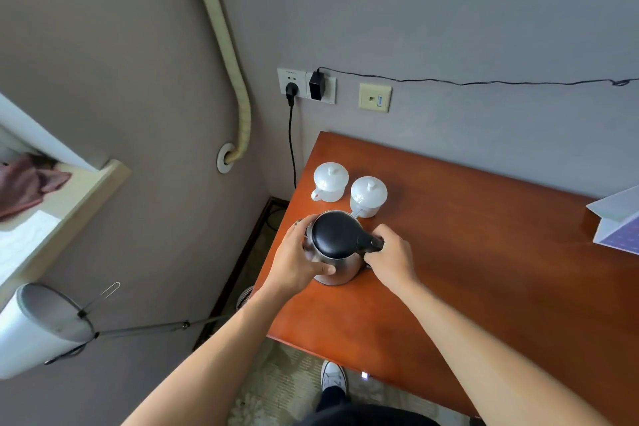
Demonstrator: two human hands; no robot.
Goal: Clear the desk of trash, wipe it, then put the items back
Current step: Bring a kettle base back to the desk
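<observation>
Nearest us, a white canvas shoe [333, 378] stands on the patterned carpet below the near edge of the reddish-brown wooden table [484, 287]. Above it, we see both forearms reach forward to a stainless-steel electric kettle with a black domed lid [334, 242], which sits near the table's left corner. Our left hand [296, 258] curls round the kettle's steel body, thumb pressed against its near side. Our right hand [390, 254] grips the black handle [375, 244], fingers wrapped over it. Just beyond the hands, two white lidded ceramic cups [349, 188] stand side by side; the right one lies just beside the kettle. Farther beyond, a black plug [291, 91] and a black adapter [316, 85] occupy the wall sockets. Well right of the right hand, a folded white and purple card [619, 228] stands at the frame edge.
</observation>
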